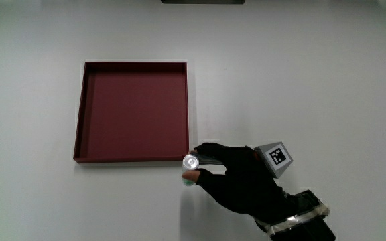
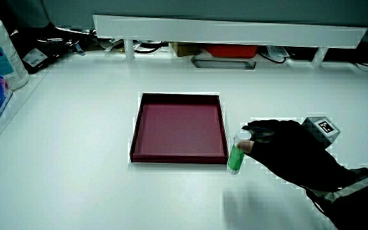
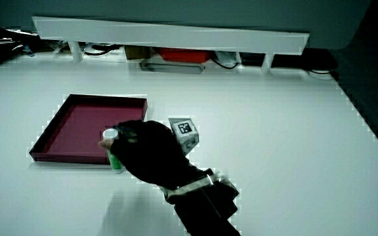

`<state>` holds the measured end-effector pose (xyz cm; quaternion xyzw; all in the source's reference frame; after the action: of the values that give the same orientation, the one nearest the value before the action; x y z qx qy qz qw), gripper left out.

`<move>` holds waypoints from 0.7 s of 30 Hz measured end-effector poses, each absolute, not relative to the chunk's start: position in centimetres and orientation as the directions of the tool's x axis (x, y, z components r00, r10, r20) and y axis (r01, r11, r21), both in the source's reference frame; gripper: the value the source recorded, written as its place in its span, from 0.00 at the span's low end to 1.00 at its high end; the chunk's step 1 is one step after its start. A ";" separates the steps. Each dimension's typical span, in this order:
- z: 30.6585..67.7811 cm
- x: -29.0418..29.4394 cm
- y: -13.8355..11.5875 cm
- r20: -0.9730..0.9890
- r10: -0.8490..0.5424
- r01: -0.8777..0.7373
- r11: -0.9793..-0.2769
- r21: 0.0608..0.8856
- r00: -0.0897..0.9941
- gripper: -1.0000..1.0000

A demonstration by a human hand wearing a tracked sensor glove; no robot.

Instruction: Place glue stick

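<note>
Glue stick (image 2: 236,155) upright on the desk (image 2: 75,179) in closed fingers (image 2: 258,135) of the hand (image 2: 286,153), just beside the tray (image 2: 179,154) corner nearest the person.

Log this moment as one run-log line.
hand: shut on glue stick | stick: upright, on table beside tray corner, outside it | tray: empty

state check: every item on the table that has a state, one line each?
glue stick: upright, capped, gripped, just outside the tray's near corner
hand: closed on the glue stick
tray: empty, flat on the table
</note>
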<state>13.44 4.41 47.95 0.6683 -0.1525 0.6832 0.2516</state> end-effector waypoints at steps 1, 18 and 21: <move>48.3 13.5 4.7 0.987 0.159 -0.551 -0.820 0.152 0.035 0.50; 52.5 13.9 7.1 0.963 0.268 -0.580 -0.781 0.232 0.026 0.50; 52.5 13.9 7.2 0.964 0.266 -0.578 -0.784 0.227 0.018 0.50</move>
<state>13.94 7.17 52.54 0.6444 -0.1210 0.6903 0.3058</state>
